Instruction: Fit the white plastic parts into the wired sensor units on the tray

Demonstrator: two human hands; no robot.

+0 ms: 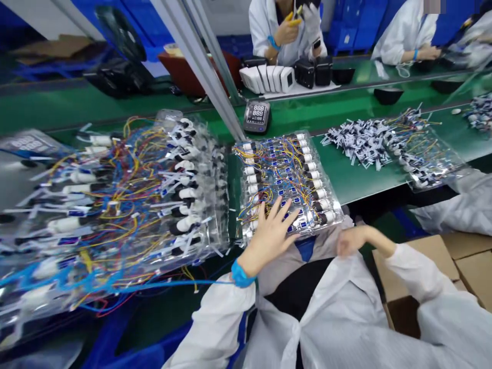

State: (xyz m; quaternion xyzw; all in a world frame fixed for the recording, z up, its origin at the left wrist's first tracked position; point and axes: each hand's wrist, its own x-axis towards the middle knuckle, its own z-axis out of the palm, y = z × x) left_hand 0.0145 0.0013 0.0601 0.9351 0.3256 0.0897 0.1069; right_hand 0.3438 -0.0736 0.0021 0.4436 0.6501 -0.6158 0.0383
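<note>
Clear plastic tray (333, 204) of white-capped, multicoloured-wired components (313, 179) is kept at the green tabletop's (355, 177) edge, apparently steadied by a bare left hand (271, 238), grip spread flat; whether the curled right hand (351, 242) pinches anything cannot be told.

1. We list one clear plastic tray (331, 201), lying flat and slightly skewed at the edge of a green conveyor belt (365, 174).
2. We count two rows of white-and-black cylindrical parts (314, 179) inside it.
3. We note yellow, blue and red wires (280, 174) tangled between the rows.
</note>
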